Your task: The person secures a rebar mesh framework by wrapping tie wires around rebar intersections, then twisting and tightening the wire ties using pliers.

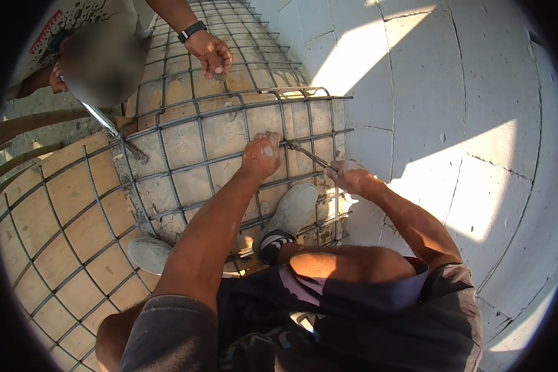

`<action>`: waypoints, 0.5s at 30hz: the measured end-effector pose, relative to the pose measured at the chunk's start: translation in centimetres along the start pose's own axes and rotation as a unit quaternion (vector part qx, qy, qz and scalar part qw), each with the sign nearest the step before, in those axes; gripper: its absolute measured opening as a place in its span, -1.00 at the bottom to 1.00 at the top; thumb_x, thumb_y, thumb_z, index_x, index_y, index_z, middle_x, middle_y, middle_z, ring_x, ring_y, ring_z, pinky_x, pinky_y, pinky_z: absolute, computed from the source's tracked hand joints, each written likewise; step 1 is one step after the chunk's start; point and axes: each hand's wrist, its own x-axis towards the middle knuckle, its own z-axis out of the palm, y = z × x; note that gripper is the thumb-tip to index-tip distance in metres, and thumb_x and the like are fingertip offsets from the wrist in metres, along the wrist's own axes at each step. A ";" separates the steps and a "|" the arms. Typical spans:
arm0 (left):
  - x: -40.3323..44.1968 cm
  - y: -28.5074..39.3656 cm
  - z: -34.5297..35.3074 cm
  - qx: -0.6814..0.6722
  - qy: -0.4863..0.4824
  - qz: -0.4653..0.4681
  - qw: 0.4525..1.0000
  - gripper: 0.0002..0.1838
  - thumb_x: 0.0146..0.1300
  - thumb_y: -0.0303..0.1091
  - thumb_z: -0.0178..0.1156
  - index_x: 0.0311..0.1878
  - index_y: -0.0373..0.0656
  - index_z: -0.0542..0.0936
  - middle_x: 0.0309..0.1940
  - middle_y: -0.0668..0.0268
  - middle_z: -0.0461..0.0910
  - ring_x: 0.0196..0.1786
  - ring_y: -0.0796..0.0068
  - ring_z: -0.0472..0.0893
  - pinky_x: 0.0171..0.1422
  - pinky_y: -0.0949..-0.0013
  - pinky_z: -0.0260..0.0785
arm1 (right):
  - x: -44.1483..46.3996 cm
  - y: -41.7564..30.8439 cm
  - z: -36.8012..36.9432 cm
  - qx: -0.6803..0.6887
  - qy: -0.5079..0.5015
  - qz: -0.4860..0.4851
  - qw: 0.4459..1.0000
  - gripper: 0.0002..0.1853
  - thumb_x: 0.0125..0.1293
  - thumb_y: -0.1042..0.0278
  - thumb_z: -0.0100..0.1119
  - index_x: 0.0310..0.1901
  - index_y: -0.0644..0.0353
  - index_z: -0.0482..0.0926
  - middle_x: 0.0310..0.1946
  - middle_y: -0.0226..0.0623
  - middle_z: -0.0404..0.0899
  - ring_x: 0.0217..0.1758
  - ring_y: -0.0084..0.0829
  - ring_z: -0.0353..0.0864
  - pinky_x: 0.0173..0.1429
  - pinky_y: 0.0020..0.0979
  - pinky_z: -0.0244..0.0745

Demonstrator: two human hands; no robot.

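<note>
My right hand (351,177) is closed around the handles of a pair of pincers (313,157). Their jaws reach left to a crossing of the rebar grid (242,106). Just left of those jaws, my left hand (263,155) is curled over a rebar of the same grid. Its fingertips are partly hidden, and no wire can be made out in it. Beneath the bars lie pale boards (220,136). My shoes, one a grey shoe (296,208), stand among the bars below my hands.
At upper left another person bends over the grid, one hand (211,53) above the bars, the other near a shiny metal bar (99,118). A grey block wall (428,80) rises at the right. Rebar ends (348,97) stick out toward it. Wooden planks (49,121) lie at left.
</note>
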 end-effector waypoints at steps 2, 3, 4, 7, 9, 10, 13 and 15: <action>-0.2 -1.6 2.6 -0.001 0.046 0.025 0.999 -0.60 0.28 -0.13 0.17 0.08 -0.17 0.51 -0.05 0.08 0.55 0.01 0.05 0.56 0.17 0.14 0.43 | 0.5 0.2 0.4 0.006 -0.004 0.017 1.000 -0.49 0.54 -0.12 -0.10 0.19 0.12 0.56 -0.03 0.05 0.66 0.14 0.09 0.60 0.25 -0.01 0.46; -0.4 -1.7 2.7 -0.003 0.068 0.038 0.997 -0.59 0.28 -0.14 0.17 0.10 -0.17 0.51 -0.04 0.08 0.54 0.02 0.06 0.56 0.18 0.14 0.43 | 0.4 0.1 0.1 -0.014 0.010 0.016 1.000 -0.49 0.54 -0.13 -0.09 0.19 0.11 0.56 -0.02 0.03 0.66 0.15 0.07 0.60 0.25 -0.02 0.45; -0.4 -1.7 2.7 -0.005 0.055 0.037 0.998 -0.58 0.28 -0.14 0.16 0.11 -0.18 0.50 -0.04 0.09 0.53 0.01 0.06 0.55 0.18 0.15 0.43 | 0.2 0.2 -0.3 -0.034 0.023 0.017 0.999 -0.49 0.53 -0.13 -0.07 0.19 0.11 0.56 0.00 0.02 0.66 0.16 0.05 0.60 0.26 -0.03 0.45; -0.1 -1.3 1.5 -0.011 0.013 0.027 0.999 -0.57 0.28 -0.15 0.15 0.13 -0.18 0.50 -0.03 0.09 0.53 0.02 0.06 0.55 0.20 0.16 0.42 | -1.2 -1.5 -3.2 -0.104 0.037 0.047 0.993 -0.52 0.52 -0.12 -0.02 0.10 0.14 0.58 0.01 -0.04 0.66 0.17 -0.03 0.61 0.24 -0.06 0.44; 0.0 -0.8 0.5 -0.010 -0.025 0.012 1.000 -0.57 0.29 -0.15 0.15 0.14 -0.19 0.50 -0.01 0.08 0.54 0.04 0.05 0.55 0.23 0.15 0.41 | -2.0 -2.5 -5.0 -0.136 0.045 0.029 0.989 -0.56 0.51 -0.09 0.01 0.04 0.16 0.58 0.01 -0.05 0.66 0.16 -0.03 0.61 0.21 -0.05 0.45; 0.0 -0.7 0.3 -0.011 -0.026 0.013 1.000 -0.56 0.29 -0.16 0.14 0.15 -0.19 0.50 0.01 0.07 0.54 0.05 0.04 0.55 0.24 0.14 0.40 | -2.2 -2.8 -5.4 -0.148 0.042 -0.004 0.988 -0.55 0.51 -0.08 0.02 0.04 0.20 0.57 -0.05 -0.04 0.66 0.12 -0.01 0.63 0.20 -0.05 0.47; 0.0 -0.5 -0.2 -0.018 -0.034 0.013 0.999 -0.55 0.29 -0.16 0.13 0.17 -0.21 0.50 0.05 0.05 0.54 0.08 0.01 0.55 0.27 0.11 0.38 | -2.8 -4.7 -7.1 -0.153 -0.011 -0.046 0.987 -0.54 0.49 -0.04 0.08 0.01 0.29 0.55 -0.24 -0.04 0.68 -0.03 -0.05 0.68 0.08 -0.10 0.54; 0.1 -0.4 -0.4 -0.028 -0.046 0.003 0.999 -0.53 0.29 -0.15 0.12 0.18 -0.21 0.50 0.08 0.02 0.54 0.10 -0.01 0.54 0.28 0.08 0.37 | -3.3 -6.9 -8.6 -0.113 -0.109 0.003 0.988 -0.57 0.45 0.01 0.18 -0.07 0.32 0.58 -0.38 -0.10 0.68 -0.22 -0.16 0.73 -0.11 -0.19 0.63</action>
